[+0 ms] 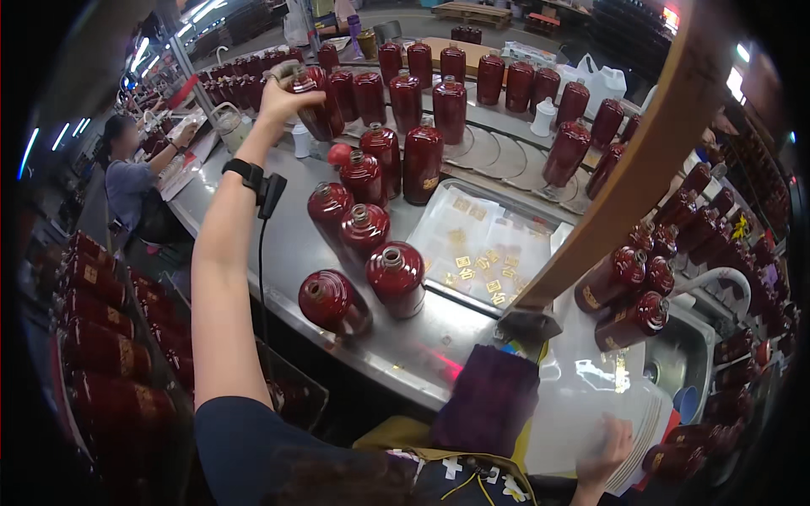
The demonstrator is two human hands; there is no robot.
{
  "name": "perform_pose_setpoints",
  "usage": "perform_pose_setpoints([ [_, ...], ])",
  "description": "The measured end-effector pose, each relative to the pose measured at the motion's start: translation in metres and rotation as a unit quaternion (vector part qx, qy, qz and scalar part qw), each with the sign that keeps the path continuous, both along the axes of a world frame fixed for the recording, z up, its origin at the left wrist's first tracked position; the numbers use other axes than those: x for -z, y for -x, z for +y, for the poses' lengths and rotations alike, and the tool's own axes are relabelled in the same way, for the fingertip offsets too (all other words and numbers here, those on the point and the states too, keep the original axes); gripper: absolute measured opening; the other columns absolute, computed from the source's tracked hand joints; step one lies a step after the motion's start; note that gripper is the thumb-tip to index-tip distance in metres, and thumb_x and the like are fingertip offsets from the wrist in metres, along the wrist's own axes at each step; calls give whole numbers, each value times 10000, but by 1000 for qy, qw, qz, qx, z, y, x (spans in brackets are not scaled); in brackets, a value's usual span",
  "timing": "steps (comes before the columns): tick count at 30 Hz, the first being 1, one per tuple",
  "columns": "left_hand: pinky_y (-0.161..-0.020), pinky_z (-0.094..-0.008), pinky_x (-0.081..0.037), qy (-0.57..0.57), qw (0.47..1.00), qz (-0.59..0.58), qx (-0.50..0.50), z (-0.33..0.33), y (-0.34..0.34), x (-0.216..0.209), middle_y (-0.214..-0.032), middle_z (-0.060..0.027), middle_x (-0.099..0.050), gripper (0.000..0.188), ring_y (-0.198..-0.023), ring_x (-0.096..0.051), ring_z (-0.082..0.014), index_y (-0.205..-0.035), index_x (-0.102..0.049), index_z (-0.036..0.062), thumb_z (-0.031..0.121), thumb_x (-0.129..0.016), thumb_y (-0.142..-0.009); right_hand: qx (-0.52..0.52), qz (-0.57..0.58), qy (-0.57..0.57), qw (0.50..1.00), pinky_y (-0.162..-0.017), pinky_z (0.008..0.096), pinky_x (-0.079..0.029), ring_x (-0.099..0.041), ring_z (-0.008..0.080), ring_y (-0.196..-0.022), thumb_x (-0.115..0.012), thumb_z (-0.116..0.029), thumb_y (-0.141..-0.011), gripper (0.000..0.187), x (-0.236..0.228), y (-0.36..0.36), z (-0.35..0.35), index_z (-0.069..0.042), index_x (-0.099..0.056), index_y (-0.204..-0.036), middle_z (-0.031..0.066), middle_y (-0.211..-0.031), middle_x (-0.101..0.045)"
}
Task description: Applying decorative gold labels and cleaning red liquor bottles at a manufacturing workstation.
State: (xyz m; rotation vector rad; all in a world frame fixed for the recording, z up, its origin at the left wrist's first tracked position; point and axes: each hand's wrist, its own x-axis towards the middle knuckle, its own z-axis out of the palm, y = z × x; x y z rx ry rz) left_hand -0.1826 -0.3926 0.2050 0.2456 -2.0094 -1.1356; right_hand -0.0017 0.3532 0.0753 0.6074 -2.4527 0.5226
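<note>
My left arm reaches far out over the metal bench. My left hand (285, 94) is closed round the upper part of a dark red glass bottle (321, 118), which tilts slightly. Closer in, several more red bottles stand upright, among them an open-necked bottle (395, 278) and another bottle (333, 302) at the bench's front edge. My right hand (606, 451) is low on the right, blurred, over a stack of white sheets (645, 430); its grip cannot be made out. A shallow tray (430, 232) of water holds gold character-shaped decals (464, 268) on pale backing.
A wooden post (624, 160) rises right of the tray. A purple cloth (485, 396) hangs at the bench edge. Right of it are a steel sink (688, 346) and decorated bottles (633, 320). A conveyor (498, 156) carries bottles behind. A co-worker (135, 177) sits far left, near crated bottles (110, 337).
</note>
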Motion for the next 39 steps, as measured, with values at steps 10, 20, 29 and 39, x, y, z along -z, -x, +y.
perform_pose_setpoints([
  [10,-831,-323,-578,-192,927,190,262,140,-89,-116,-1188,-44,-697,429,-1011,-698,-162,-1339,-594,60,288,-676,-985,-168,-56,225,958,-600,320,-475,-589,238,-663,-731,60,-822,266,-23,-18,-63,1,-664,-1073,117,-828,-640],
  [20,-929,-321,-529,-382,867,-26,319,458,-177,23,-1142,-28,-686,403,-1052,-657,-140,-1271,-605,104,430,-521,-1050,-353,-294,436,773,-908,287,-496,-610,157,-1030,-1005,-153,-623,1337,-37,-17,-106,-37,-156,-1649,130,-1428,-586],
  [29,-984,-331,-527,-478,778,-221,344,488,-212,157,-1223,-112,-632,518,-1104,-646,-166,-1349,-501,6,463,-429,-1115,-192,-350,358,844,-1075,377,-496,-617,255,-1265,-1011,-176,-607,1294,19,-50,-80,2,-233,-1626,175,-1438,-593],
  [39,-904,-359,-508,-255,907,-239,237,472,-181,179,-1116,-131,-697,471,-1011,-646,-174,-1207,-629,-32,383,-420,-1130,-129,-220,211,944,-930,467,-563,-652,398,-1156,-966,-232,-603,1147,18,-22,-87,-150,-382,-1586,205,-1342,-619],
])
